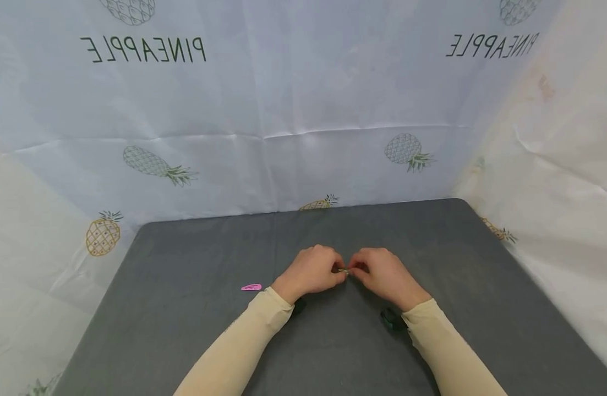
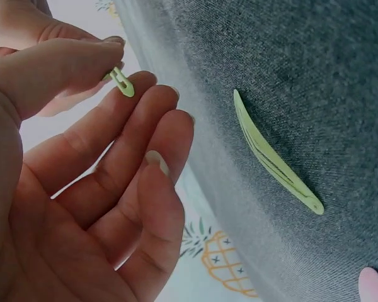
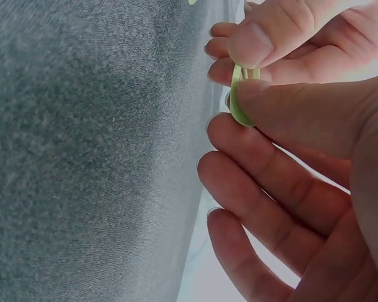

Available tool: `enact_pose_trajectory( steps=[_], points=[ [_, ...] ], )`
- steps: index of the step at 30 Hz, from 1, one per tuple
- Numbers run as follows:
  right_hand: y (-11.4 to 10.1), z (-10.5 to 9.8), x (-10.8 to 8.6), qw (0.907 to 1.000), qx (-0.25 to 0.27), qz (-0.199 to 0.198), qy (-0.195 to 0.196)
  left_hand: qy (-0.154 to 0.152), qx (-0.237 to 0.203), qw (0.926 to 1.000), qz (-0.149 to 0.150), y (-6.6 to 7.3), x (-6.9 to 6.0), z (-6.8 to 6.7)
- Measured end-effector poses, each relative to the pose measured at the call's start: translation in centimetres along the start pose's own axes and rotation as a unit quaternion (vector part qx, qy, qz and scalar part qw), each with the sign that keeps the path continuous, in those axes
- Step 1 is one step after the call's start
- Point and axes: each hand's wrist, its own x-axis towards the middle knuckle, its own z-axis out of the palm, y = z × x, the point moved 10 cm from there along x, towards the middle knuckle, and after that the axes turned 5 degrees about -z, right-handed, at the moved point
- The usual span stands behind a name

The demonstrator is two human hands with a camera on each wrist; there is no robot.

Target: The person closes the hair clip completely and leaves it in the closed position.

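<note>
Above the table, both hands hold a small light-green snap hair clip (image 3: 239, 112) between them. My left hand (image 1: 313, 269) pinches one end of it between thumb and index finger. At the other end, the right hand (image 1: 386, 278) grips the clip's wider, rounded part with thumb and forefinger. Fingertips cover much of the clip. A second light-green hair clip (image 2: 274, 160) lies on the grey cloth in the left wrist view; I cannot make it out in the head view. Left of the left forearm rests a pink hair clip (image 1: 251, 287).
A dark grey cloth covers the table (image 1: 184, 330). White fabric with pineapple prints (image 1: 283, 99) hangs behind the table and along its sides. Dark wrist gear (image 1: 392, 319) sits beneath the right cuff.
</note>
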Motion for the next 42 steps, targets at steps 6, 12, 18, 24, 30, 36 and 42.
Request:
enact_pose_trajectory(
  steps=[6,12,18,24,30,36,42],
  points=[
    [-0.1,-0.1,0.1,0.9999,0.012,-0.005,-0.001,-0.001,-0.015,0.9999,-0.007,-0.2,0.0,-0.5],
    [-0.4,-0.2,0.0,0.9998,0.018,-0.011,0.003,-0.006,-0.018,0.9998,-0.005,-0.1,-0.2,-0.7],
    [-0.4,-0.1,-0.2,0.9997,0.019,-0.012,0.000,-0.012,-0.023,0.9997,-0.005,0.1,-0.4,-0.7],
    [-0.4,-0.1,-0.3,0.9997,0.018,-0.015,-0.002,-0.009,-0.022,0.9997,0.001,0.3,-0.5,-0.7],
    [-0.5,-0.1,-0.3,0.9998,0.014,-0.015,-0.004,-0.002,-0.010,0.9999,0.006,0.5,-0.6,-0.9],
    [-0.6,-0.3,-0.4,0.9996,0.013,-0.024,0.001,0.007,0.003,0.9999,0.007,0.5,-0.8,-1.1],
    [-0.5,-0.2,-0.3,0.9997,0.009,-0.023,-0.001,0.012,0.011,0.9999,0.006,0.6,-0.8,-1.1]
  ],
)
